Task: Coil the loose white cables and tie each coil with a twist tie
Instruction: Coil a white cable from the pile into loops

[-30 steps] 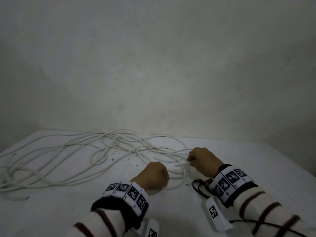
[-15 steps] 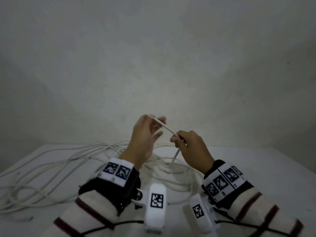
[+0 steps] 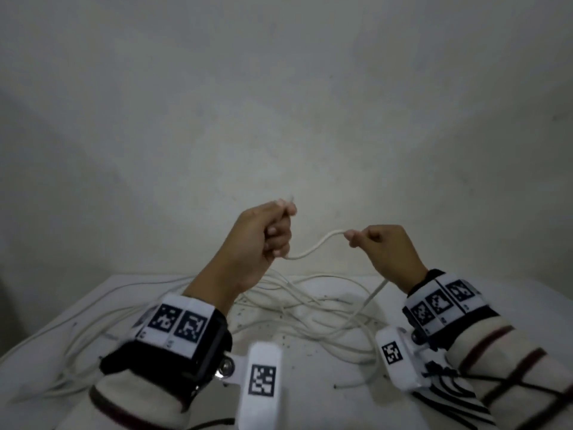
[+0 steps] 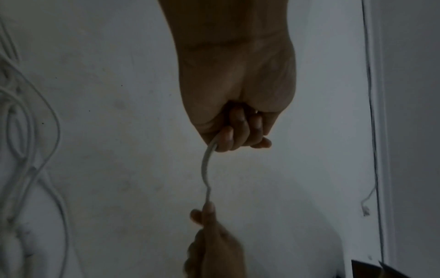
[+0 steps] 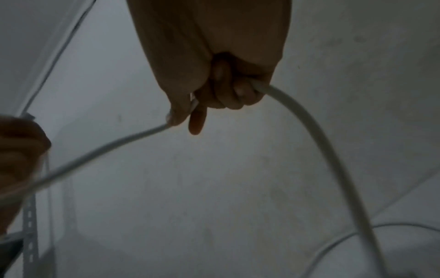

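Observation:
Both hands are raised above the white table, holding one white cable between them. My left hand grips the cable's end in a fist, the tip sticking out above the thumb. In the left wrist view the left hand has its fingers curled round the cable. My right hand pinches the cable further along, and the cable drops from under it to the table. In the right wrist view the right hand has the cable running through its curled fingers. No twist tie shows.
A tangle of loose white cables spreads over the table from the left edge to the middle. Small dark specks dot the tabletop. A plain grey wall rises right behind the table. A thin dark wire end lies near the right wrist.
Both hands rose from the table with the cable's end. Since half a second ago they have moved apart, and a longer stretch of cable now hangs between them.

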